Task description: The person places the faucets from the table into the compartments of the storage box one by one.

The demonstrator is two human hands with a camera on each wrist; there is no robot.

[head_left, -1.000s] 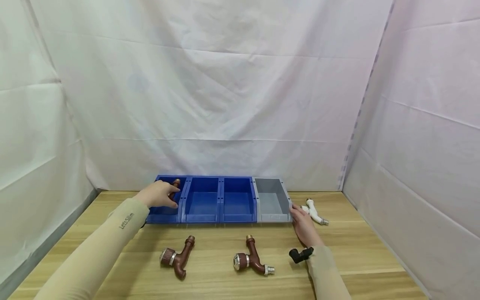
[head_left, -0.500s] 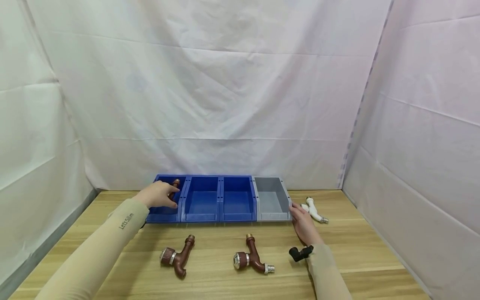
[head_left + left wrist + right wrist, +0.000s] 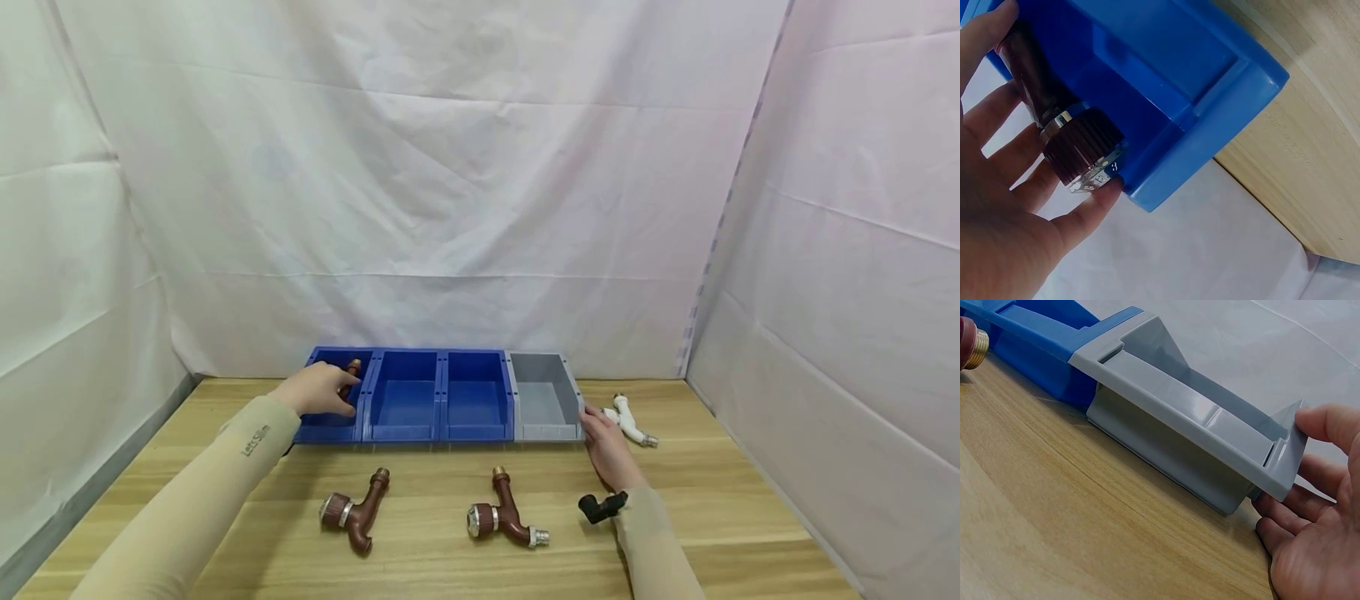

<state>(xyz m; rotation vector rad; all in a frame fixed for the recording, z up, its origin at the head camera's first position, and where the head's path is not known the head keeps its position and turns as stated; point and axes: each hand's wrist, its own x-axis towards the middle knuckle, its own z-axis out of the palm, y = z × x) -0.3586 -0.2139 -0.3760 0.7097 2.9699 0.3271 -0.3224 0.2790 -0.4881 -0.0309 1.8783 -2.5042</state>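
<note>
My left hand (image 3: 318, 389) reaches into the leftmost blue bin (image 3: 324, 435) and grips a dark brown faucet (image 3: 1082, 144). In the left wrist view, the thumb lies at the pipe end and the fingers pass behind the body, one fingertip near the chrome-capped ribbed knob. From the head, only the faucet's brassy threaded end and part of its pipe show past the fingers. My right hand (image 3: 609, 446) holds the right side of the grey bin (image 3: 1166, 403); in the right wrist view, the thumb presses its outer front corner with the fingers curled below.
Two more blue bins (image 3: 405, 433) join the row between. Nearer on the wooden table lie a brown faucet (image 3: 360, 517) and another with a metal nozzle (image 3: 510, 521). A white faucet (image 3: 628, 423) lies right of the grey bin. White cloth (image 3: 450, 208) encloses the table.
</note>
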